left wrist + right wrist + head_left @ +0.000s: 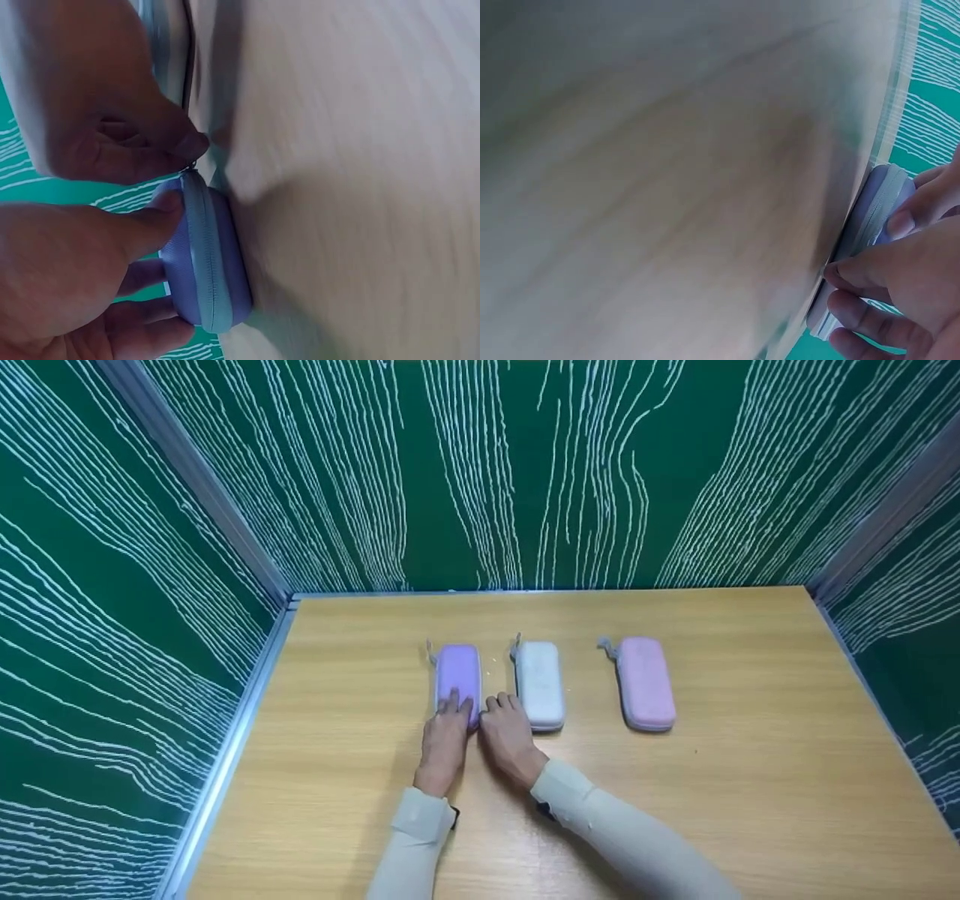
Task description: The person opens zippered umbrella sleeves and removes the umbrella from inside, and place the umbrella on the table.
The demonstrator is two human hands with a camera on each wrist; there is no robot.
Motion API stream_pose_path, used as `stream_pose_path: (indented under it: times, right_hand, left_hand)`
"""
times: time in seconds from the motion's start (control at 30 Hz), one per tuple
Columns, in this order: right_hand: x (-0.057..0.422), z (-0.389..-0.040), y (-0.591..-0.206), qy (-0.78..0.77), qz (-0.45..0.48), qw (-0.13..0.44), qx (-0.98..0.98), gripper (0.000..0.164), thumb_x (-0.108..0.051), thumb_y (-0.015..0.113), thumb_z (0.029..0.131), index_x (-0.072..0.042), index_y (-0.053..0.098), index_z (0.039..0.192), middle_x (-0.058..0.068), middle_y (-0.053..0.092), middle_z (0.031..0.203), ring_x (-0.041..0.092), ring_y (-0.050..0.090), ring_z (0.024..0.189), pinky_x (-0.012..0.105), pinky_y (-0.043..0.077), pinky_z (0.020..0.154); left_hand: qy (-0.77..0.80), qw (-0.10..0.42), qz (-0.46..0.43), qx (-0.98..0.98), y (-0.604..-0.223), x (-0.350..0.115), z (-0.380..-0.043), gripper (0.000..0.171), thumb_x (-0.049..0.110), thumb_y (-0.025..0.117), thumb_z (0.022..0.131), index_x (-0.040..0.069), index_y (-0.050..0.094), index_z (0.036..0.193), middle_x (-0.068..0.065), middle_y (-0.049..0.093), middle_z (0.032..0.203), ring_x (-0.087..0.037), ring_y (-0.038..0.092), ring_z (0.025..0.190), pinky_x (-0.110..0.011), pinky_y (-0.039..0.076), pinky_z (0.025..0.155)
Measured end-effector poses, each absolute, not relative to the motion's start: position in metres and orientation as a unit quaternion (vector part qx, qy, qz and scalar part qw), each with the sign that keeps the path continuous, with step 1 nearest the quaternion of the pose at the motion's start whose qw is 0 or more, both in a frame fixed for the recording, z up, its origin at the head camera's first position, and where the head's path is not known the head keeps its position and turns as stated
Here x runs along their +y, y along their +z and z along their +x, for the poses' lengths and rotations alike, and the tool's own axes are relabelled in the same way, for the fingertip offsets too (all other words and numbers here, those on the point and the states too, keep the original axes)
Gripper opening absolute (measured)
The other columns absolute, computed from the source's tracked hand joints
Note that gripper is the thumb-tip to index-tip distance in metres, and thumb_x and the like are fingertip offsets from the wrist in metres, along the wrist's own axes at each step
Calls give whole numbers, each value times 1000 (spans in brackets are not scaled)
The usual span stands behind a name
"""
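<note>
A purple hard-shell zip case (459,667) lies on the table, its long side pointing away from me. My left hand (444,742) holds its near end, fingers over the top and left side. In the left wrist view, the left thumb (166,210) presses beside the pale zipper (208,262). At the near right corner, my right hand (510,733) pinches the small zipper pull (190,165) between thumb and finger; the fingertips mostly hide it. The zipper looks closed along the near end. Just right of that hand lies a white zip case (541,682).
A pink zip case (646,682) with a grey strap lies farther right on the wooden table (750,780). Small pale specks lie between the purple and white cases. Green walls (585,472) with white wavy lines rise behind and at both sides, with metal edging (225,757) at the left.
</note>
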State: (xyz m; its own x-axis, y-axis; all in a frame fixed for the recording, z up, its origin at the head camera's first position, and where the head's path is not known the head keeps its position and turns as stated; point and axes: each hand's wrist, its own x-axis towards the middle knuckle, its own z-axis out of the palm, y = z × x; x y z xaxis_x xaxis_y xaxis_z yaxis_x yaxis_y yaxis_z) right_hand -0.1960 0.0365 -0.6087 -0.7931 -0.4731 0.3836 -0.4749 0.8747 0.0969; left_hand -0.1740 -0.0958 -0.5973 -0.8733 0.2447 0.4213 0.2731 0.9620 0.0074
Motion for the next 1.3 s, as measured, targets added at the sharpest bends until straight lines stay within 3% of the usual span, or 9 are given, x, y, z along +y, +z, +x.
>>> stream_pose_path:
  times: [0.37,0.77,1.3]
  right_hand:
    - [38,-196,-610,10,259,210,-943,9,-6,70,86,-6,79,84,7,67,86,26,58,85,38,49,83]
    - [37,-189,-610,28,264,201,-943,10,-4,70,88,-4,80,87,8,70,89,28,60,87,39,50,84]
    - [35,-184,-606,5,246,183,-952,11,-8,71,90,-3,80,93,8,71,90,27,60,86,38,51,81]
  left_hand:
    - [-1,214,-112,-970,-600,-90,-174,39,2,68,90,12,74,128,-18,69,136,-33,70,118,-38,61,56]
    - [-18,188,-80,-979,-600,-79,-172,43,-1,68,92,9,72,133,-19,66,140,-36,68,122,-37,62,61]
    - [-45,218,-53,-974,-603,-68,-177,36,-3,65,90,6,72,124,-20,68,135,-37,69,116,-40,63,60]
